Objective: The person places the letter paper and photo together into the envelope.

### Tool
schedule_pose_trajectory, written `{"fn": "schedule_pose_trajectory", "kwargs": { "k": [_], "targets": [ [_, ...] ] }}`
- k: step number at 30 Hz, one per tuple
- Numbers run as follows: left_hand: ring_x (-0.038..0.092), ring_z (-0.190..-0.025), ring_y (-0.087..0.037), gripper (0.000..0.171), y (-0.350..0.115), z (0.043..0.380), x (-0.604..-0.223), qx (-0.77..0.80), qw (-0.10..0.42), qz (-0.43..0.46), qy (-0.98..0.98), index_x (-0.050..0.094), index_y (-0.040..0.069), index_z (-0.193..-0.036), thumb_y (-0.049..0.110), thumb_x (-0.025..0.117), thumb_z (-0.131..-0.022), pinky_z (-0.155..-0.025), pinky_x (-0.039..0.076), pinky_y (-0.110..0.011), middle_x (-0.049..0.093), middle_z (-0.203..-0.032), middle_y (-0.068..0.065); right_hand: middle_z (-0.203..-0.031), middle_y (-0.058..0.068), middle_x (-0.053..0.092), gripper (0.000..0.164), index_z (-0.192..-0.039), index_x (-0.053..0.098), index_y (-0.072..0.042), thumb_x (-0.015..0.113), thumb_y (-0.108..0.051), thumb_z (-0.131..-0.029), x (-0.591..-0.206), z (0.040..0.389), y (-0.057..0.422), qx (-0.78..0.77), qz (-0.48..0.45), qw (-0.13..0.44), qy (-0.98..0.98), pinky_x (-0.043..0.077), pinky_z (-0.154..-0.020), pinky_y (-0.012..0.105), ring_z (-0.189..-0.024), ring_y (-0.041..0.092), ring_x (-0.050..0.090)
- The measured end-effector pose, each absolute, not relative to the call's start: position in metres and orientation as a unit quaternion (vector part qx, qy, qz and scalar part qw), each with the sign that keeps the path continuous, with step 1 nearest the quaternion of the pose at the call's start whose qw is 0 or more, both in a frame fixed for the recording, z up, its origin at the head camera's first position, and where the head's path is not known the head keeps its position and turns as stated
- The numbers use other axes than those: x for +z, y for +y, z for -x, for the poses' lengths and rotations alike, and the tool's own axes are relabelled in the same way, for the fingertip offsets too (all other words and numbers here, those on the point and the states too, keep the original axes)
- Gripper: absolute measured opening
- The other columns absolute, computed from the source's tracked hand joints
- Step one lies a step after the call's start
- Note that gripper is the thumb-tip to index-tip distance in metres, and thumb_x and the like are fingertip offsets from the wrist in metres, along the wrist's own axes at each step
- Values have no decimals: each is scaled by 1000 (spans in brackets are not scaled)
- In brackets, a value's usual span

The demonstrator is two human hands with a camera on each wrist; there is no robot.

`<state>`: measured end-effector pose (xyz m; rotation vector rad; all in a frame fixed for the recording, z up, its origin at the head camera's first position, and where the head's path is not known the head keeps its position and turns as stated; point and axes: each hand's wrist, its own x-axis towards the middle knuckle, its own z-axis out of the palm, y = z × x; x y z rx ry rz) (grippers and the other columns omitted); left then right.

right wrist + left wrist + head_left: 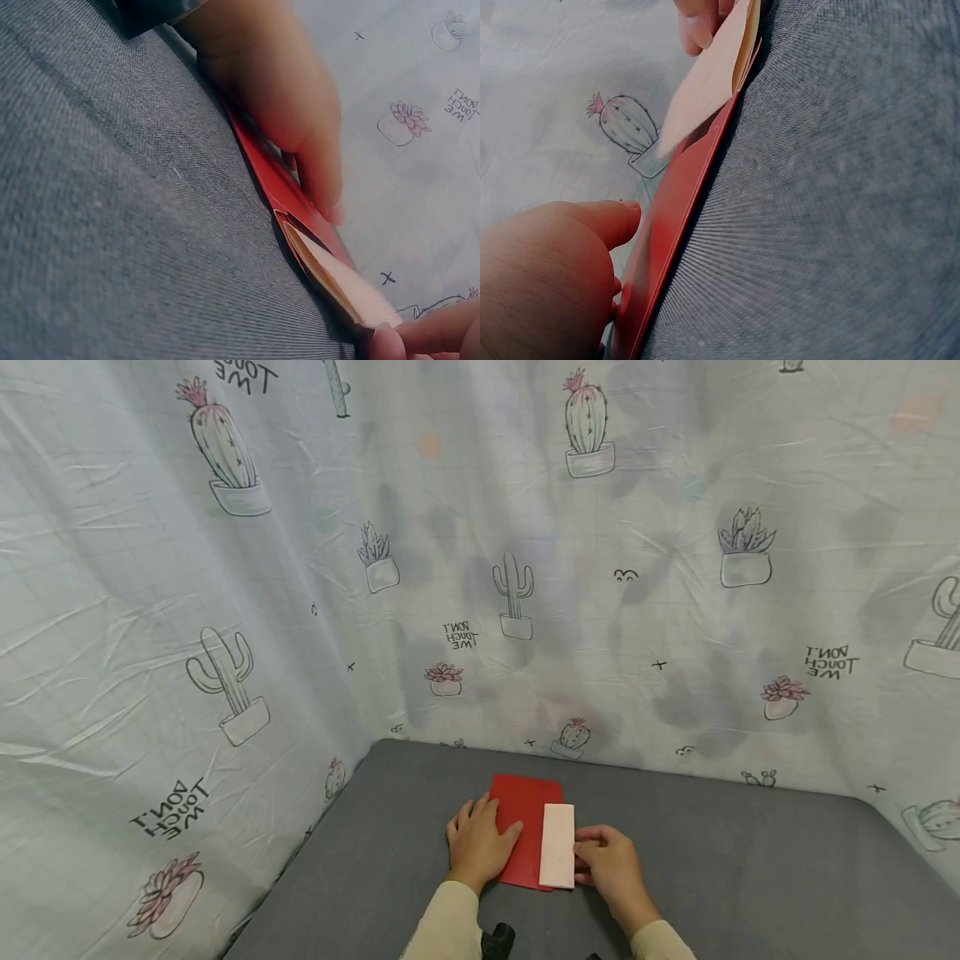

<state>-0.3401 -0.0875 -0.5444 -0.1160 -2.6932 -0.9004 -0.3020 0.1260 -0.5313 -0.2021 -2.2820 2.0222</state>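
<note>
A red envelope (525,800) lies flat on the grey cloth. My left hand (477,845) rests on its left part, fingers extended and thumb reaching over the red surface. A folded pale pink paper (557,847) overlaps the envelope's right side. In the left wrist view, one end of this paper is at the gap under the envelope's flap edge, while the rest sticks out. My right hand (611,864) pinches the paper's outer right edge between thumb and fingers. The right wrist view shows the paper's folded layers slightly parted along the near side.
The grey cloth surface (720,877) spreads around the envelope. Behind it and to the left hangs a white curtain (660,610) printed with cacti and lettering. A black strap piece (498,940) shows by my left sleeve.
</note>
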Motion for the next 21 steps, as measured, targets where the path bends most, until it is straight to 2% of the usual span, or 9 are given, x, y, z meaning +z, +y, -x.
{"fn": "schedule_pose_trajectory", "kwargs": {
  "k": [10, 21],
  "targets": [
    [40, -146, -47, 62, -87, 340, -545, -310, 146, 40, -938, 65, -2, -147, 37, 79, -100, -115, 26, -69, 54, -156, -23, -93, 16, 66, 22, -118, 66, 13, 68, 7, -98, -530, 301, 118, 667, 73, 52, -739, 64, -60, 37, -76, 24, 69],
    [40, -147, -47, 63, -89, 340, -544, -314, 143, 40, -938, 64, -3, -148, 37, 79, -100, -116, 25, -69, 53, -158, -23, -95, 19, 67, 33, -129, 63, 18, 68, 8, -98, -527, 301, 114, 673, 67, 25, -737, 65, -64, 40, -77, 24, 71]
  ]
}}
